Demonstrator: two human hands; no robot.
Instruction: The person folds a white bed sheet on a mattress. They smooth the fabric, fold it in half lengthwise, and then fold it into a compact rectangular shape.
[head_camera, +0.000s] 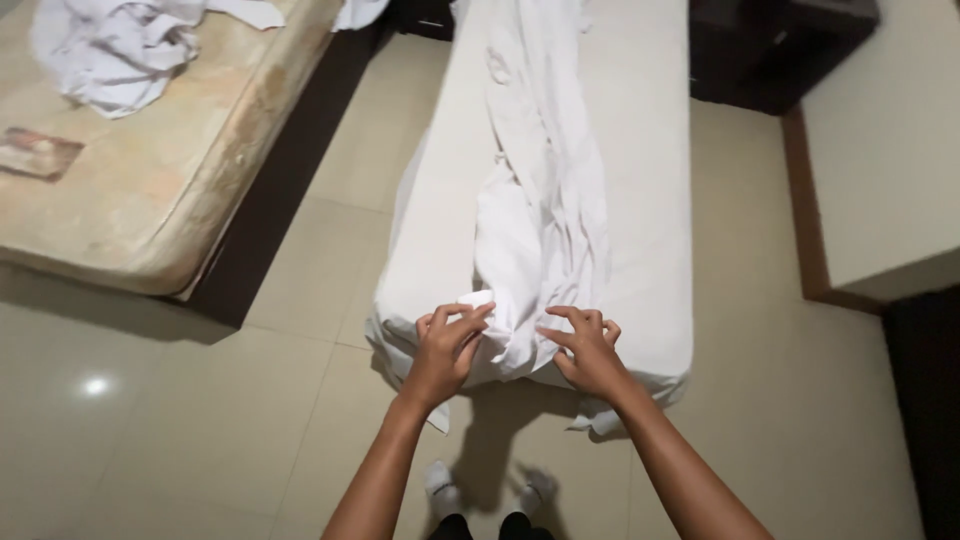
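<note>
A long bunched white sheet lies lengthwise down the middle of a narrow white mattress. At the mattress's near end my left hand pinches the sheet's edge between thumb and fingers. My right hand rests beside it on the same bunched end, fingers curled into the fabric. Both hands are close together, a few centimetres apart. My feet in white socks stand on the floor below.
A bare, stained beige mattress on a dark base lies at the left, with crumpled white linen on top. Dark furniture stands at the far right, next to a cream wall with brown skirting. The floor is beige tile.
</note>
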